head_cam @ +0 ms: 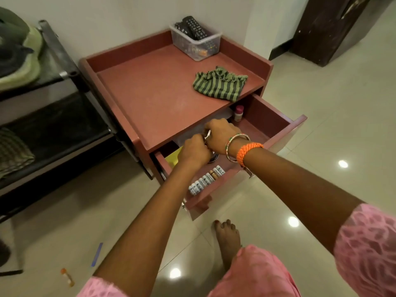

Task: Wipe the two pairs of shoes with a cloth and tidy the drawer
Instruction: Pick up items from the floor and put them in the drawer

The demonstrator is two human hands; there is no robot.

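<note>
Head view: both hands, left [194,150] and right [218,133], curl round a small shiny item, identity unclear, over the open reddish-brown wooden drawer [276,123]; probably light, rigid, slippery, so grip its sides.

Cloth [219,84], basket [196,40] on cabinet [154,91]

Both arms reach forward, the left hand [194,150] and right hand [218,133] touching, fingers curled downward.
</note>
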